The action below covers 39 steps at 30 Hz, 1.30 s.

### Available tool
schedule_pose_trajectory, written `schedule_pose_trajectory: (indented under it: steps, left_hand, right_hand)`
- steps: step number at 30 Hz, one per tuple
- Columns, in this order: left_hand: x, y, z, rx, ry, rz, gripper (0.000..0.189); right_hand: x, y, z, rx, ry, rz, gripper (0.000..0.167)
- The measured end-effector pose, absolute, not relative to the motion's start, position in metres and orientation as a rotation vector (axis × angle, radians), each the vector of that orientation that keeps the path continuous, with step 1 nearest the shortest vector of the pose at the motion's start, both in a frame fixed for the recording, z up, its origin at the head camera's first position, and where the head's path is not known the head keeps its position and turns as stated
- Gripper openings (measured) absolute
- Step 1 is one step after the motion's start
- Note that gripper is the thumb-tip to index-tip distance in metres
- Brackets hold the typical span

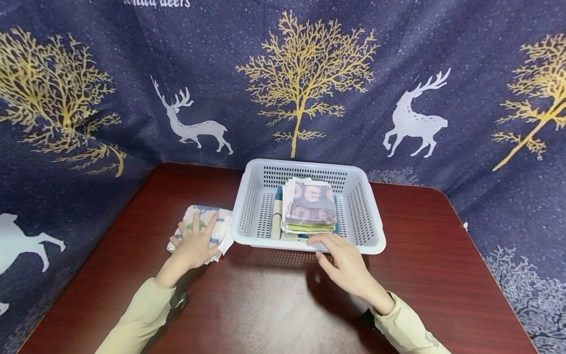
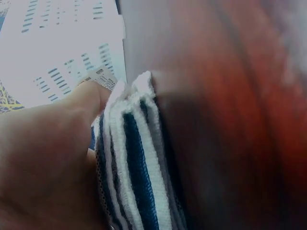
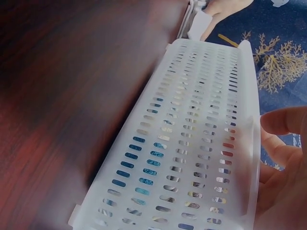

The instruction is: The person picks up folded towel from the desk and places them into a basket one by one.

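Observation:
On the table at the basket's left lies a folded towel (image 1: pixel 224 220), whitish with coloured prints. My left hand (image 1: pixel 192 250) rests on top of it with fingers spread. Its stacked blue-and-white edges (image 2: pixel 139 167) show in the left wrist view, with a white tag (image 2: pixel 102 76) near the thumb. A white plastic basket (image 1: pixel 274 243) holds a stack of folded towels (image 1: pixel 311 202), a grey-and-pink one uppermost. At the basket's front rim, my right hand (image 1: pixel 347 265) has loosely bent fingers; whether they touch the rim is unclear. Nothing is seen in its grasp.
The dark red wooden table (image 1: pixel 274 305) has rounded back corners. A blue cloth (image 1: pixel 340 123) with deer and trees hangs right behind the table and along its sides. Slots perforate the basket's walls (image 3: pixel 192 129).

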<state>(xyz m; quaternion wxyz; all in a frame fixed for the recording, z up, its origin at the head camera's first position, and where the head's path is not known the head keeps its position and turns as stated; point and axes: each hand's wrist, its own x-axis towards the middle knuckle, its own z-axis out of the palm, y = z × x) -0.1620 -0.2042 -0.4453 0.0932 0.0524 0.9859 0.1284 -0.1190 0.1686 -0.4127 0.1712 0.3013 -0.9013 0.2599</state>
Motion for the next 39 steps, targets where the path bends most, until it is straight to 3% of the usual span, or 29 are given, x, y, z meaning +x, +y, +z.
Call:
schedule_pose_trajectory:
  steps: [39]
  left_hand:
    - [-0.128, -0.196, -0.445, 0.219, 2.971, 0.366, 0.086]
  right_hand:
    - [-0.119, 0.167, -0.417, 0.842, -2.528, 0.721, 0.030]
